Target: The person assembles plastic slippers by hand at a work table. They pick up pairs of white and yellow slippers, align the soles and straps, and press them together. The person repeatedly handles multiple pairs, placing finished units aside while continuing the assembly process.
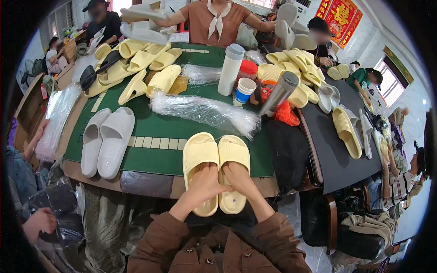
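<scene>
Side by side at the near table edge lie two pale yellow slide slippers, the left slipper (200, 150) and the right slipper (234, 148), toes pointing away from me. My left hand (203, 182) has its fingers tucked under the left slipper's strap, gripping it. Under the strap of the right slipper go the fingers of my right hand (239, 175); its thumb reaches toward the left hand. The straps hide both sets of fingertips. A pair of grey slides (116, 141) rests to the left on the green table top (154, 164).
Beyond lie a bundle of clear plastic strips (205, 111), yellow slides (136, 57) in heaps, a white bottle (231, 70), a paper cup (245, 90) and a steel tumbler (280, 93). A black side table (330, 145) holds more slides. Across stands a person (200, 22) holding grey slides.
</scene>
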Motion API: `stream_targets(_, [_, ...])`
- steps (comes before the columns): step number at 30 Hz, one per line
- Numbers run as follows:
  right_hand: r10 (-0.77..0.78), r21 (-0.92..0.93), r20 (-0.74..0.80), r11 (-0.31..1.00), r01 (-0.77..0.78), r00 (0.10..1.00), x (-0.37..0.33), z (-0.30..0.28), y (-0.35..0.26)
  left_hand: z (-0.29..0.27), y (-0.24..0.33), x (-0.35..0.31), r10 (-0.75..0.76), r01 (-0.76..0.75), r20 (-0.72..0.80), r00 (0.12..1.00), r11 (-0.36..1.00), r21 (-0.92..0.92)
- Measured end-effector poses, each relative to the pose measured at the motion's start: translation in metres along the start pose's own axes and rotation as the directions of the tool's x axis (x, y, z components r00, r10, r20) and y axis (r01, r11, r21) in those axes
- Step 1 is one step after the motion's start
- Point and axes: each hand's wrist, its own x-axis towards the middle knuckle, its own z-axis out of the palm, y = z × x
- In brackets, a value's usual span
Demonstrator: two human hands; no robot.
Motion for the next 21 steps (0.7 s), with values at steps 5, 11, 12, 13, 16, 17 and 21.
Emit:
stream_targets(5, [0.012, -0.045, 0.044, 0.999, -0.01, 0.999, 0.0, -0.003, -0.004, 0.007, 0.003, 0.005, -0.051, 0.054, -0.082, 0.995, 0.998, 0.041])
stream_targets(11, [-0.032, 0.155, 0.0, 0.987, 0.032, 0.999, -0.011, -0.01, -0.012, 0.019, -0.004, 0.01, -0.011, 0.039, -0.208, 0.978, 0.991, 0.131])
stream_targets(12, [-0.14, 0.098, -0.048, 0.985, 0.144, 0.989, -0.015, -0.015, -0.015, 0.024, -0.009, 0.009, 0.063, -0.017, -0.264, 0.962, 0.985, 0.174])
stream_targets(13, [-0.25, 0.035, -0.085, 0.967, 0.253, 0.965, -0.021, -0.022, -0.022, 0.027, -0.013, 0.008, 0.134, -0.066, -0.317, 0.939, 0.974, 0.216])
stream_targets(16, [-0.275, -0.002, -0.159, 0.961, 0.278, 0.948, -0.036, -0.042, -0.048, 0.019, -0.01, 0.007, 0.03, -0.003, -0.151, 0.988, 0.985, 0.175])
stream_targets(17, [-0.233, 0.013, -0.182, 0.971, 0.24, 0.955, -0.037, -0.047, -0.052, 0.022, -0.012, 0.007, 0.03, 0.003, -0.186, 0.982, 0.985, 0.173])
stream_targets(21, [-0.051, 0.151, -0.204, 0.985, 0.084, 0.978, 0.003, -0.066, -0.037, 0.024, -0.011, 0.008, 0.012, 0.02, -0.192, 0.981, 0.987, 0.162])
